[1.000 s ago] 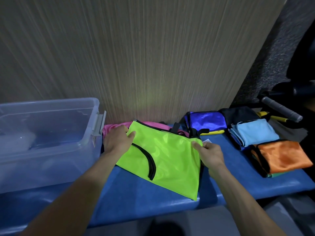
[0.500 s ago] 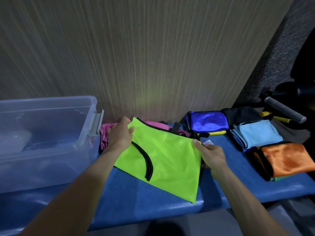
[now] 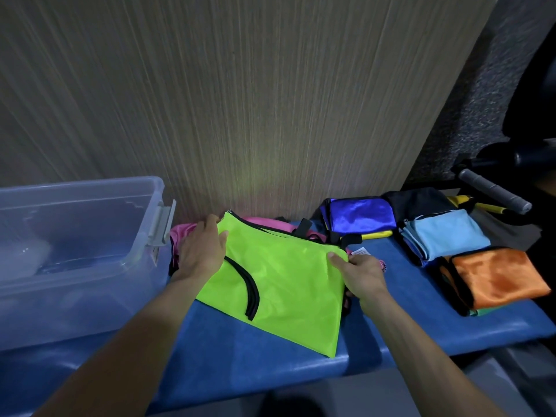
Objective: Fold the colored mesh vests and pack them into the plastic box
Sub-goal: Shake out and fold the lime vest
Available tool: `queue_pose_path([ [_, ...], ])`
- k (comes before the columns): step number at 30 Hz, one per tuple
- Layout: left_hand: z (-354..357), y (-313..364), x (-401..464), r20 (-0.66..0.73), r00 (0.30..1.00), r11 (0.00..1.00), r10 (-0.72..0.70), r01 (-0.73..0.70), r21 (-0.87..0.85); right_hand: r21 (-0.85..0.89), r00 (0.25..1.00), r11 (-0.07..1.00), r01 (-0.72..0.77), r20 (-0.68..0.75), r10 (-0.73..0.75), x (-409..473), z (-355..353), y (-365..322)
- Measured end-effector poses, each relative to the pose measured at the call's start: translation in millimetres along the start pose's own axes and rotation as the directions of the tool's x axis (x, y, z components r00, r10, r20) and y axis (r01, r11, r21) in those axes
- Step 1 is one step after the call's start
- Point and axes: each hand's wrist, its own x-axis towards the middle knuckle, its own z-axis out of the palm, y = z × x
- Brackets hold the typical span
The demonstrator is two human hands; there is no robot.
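Note:
A neon green vest [image 3: 282,284] with black trim lies folded on the blue bench [image 3: 240,365], on top of a pink vest [image 3: 180,236]. My left hand [image 3: 201,251] grips its upper left corner with the thumb on top. My right hand [image 3: 358,275] pinches its upper right corner. The clear plastic box [image 3: 75,236] stands at the left, with something pale inside. To the right lie folded vests: royal blue [image 3: 358,218], black [image 3: 418,201], light blue [image 3: 445,236] and orange [image 3: 496,275].
A wood-grain panel [image 3: 240,100] rises directly behind the bench. At the far right stand a grey padded bar [image 3: 493,191], a yellow-handled item [image 3: 481,206] and dark equipment. The bench's front edge runs along the bottom of the view.
Both hands have kept their hold on the green vest's corners. The vest has lifted slightly at its upper edge, and the view has shifted a little.

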Motion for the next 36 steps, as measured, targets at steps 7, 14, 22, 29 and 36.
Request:
queue_pose_path([
  [7,-24.1,16.5,-23.9,0.032,0.996,0.989,0.084,-0.079,-0.128,0.068,0.997,0.997,-0.047,0.069,0.042,-6.5,-29.9,-0.3],
  [14,-29.3,35.5,-75.6,0.277,0.951,0.986,0.138,-0.107,-0.125,-0.147,0.998,0.989,-0.012,0.059,0.021,0.2,-83.9,18.3],
  [22,-7.2,89.6,-105.0,0.037,0.737,0.738,0.675,-0.673,-0.044,-0.229,0.997,0.972,0.062,-0.025,-0.070,-6.6,-70.4,19.5],
  [29,25.4,97.1,-104.8,0.446,0.637,0.721,0.629,-0.692,-0.029,-0.083,0.956,0.993,-0.081,0.277,0.101,-15.8,-84.6,12.1],
  [36,30.8,96.8,-96.3,0.505,0.655,0.761,0.562,-0.649,-0.006,0.051,0.931,0.993,-0.109,0.356,0.084,-34.1,-89.5,10.4],
])
